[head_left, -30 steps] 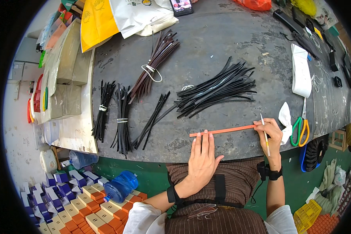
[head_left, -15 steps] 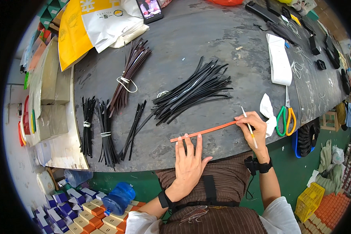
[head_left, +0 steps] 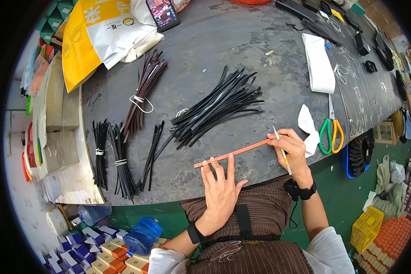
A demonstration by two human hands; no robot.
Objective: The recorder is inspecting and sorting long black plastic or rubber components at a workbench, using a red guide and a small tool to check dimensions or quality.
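Note:
A narrow orange strip (head_left: 246, 148) lies slantwise on the dark worktable (head_left: 187, 55) close to its near edge. My left hand (head_left: 220, 194) rests flat with fingers spread, the fingertips pressing the strip near its left end. At the other end, my right hand (head_left: 293, 153) pinches the strip's tip and holds a thin white pen-like stick (head_left: 286, 163) upright between the fingers. Beyond the strip lies a large loose bundle of black strips (head_left: 214, 109). Scissors (head_left: 322, 137) with green and orange handles lie right of my right hand, beside a crumpled white cloth (head_left: 308, 130).
Left on the table are a tied brown bundle (head_left: 144, 91), two tied black bundles (head_left: 100, 157) (head_left: 122, 166) and several loose black strips (head_left: 151, 157). A yellow-white bag (head_left: 86, 41) and a phone (head_left: 163, 13) are at the back; a folded white band (head_left: 318, 64) lies right.
The view has shifted slightly, so the table's things appear a little farther left. My hands keep the same hold on the orange strip and the stick.

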